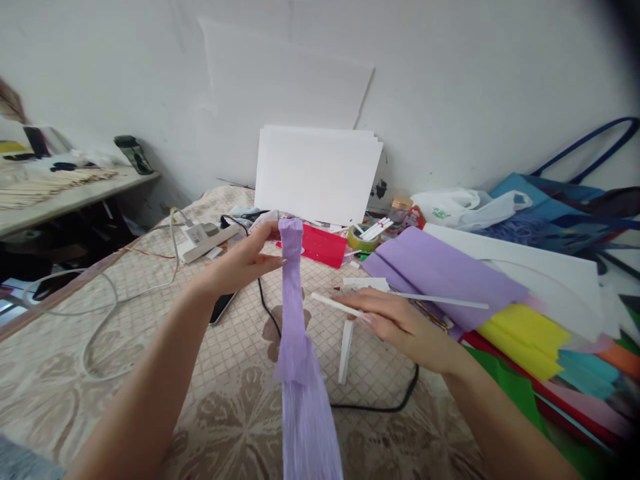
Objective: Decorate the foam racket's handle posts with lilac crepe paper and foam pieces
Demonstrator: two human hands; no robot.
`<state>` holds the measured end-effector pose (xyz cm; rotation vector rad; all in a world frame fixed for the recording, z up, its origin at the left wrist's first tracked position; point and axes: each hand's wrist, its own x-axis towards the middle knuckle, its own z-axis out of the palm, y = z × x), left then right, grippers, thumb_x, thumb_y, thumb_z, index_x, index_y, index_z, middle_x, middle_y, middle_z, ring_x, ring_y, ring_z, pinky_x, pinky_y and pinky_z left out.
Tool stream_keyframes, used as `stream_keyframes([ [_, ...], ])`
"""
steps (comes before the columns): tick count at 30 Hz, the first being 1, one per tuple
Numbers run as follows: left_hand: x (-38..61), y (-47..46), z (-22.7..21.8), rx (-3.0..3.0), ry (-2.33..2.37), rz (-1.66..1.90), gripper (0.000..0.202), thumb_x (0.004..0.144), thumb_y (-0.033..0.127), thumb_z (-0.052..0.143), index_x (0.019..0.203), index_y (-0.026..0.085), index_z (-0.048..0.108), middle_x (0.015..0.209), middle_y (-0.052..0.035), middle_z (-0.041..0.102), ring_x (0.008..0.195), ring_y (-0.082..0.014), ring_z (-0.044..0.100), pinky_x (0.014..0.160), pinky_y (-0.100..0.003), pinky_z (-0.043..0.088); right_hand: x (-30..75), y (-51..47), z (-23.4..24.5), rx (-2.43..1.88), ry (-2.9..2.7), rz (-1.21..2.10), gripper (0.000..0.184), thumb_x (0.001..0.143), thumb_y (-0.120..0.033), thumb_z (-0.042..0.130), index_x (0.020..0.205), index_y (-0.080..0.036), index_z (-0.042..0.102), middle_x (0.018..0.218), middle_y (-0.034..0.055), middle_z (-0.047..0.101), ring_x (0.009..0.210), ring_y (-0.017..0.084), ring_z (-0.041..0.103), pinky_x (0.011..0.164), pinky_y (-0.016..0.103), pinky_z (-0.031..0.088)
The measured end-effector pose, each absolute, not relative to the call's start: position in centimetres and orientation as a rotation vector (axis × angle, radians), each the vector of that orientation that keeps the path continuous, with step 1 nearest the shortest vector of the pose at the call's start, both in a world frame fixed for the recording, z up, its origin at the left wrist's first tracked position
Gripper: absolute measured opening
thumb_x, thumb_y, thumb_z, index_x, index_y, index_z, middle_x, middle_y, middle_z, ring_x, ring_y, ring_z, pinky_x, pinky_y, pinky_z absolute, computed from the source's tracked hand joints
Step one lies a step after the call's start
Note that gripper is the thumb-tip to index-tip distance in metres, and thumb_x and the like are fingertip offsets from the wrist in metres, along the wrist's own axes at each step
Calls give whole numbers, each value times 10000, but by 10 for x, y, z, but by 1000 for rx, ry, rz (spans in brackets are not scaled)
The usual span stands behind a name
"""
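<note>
My left hand (250, 260) is closed, pinching the upper end of a light purple fringed strip (294, 300) between thumb and fingers. The strip hangs down toward me, its upper part smooth and its lower part spreading into fine strands. A thin white stick (336, 305) is held between the thumb and fingers of my right hand (400, 327), its free end pointing left toward the strip without touching it. Partly behind that hand lies a white tool (346, 353), seemingly a hot glue gun, with a long white rod (445, 300) reaching right.
A black cord (375, 407) crosses the patterned tablecloth (230, 380). To the left are a phone (223, 308), a power strip (207, 243) and white cables. Purple sheets (450, 273), yellow sheets (530, 337) and a tape roll (363, 240) lie right. White boards (317, 173) lean against the wall.
</note>
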<state>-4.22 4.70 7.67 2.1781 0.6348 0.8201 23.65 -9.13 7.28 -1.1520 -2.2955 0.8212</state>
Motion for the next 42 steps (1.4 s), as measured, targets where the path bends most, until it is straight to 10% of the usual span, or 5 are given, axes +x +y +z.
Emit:
stream_keyframes([
  [42, -43, 48, 72, 2152, 614, 817, 401, 927, 306, 559, 1312, 278, 448, 1297, -102, 501, 1286, -275, 470, 889, -351, 585, 208, -68, 65, -1284, -2057, 857, 375, 990, -302, 372, 1247, -184, 617, 929, 48, 668, 719, 140, 568, 712, 286, 447],
])
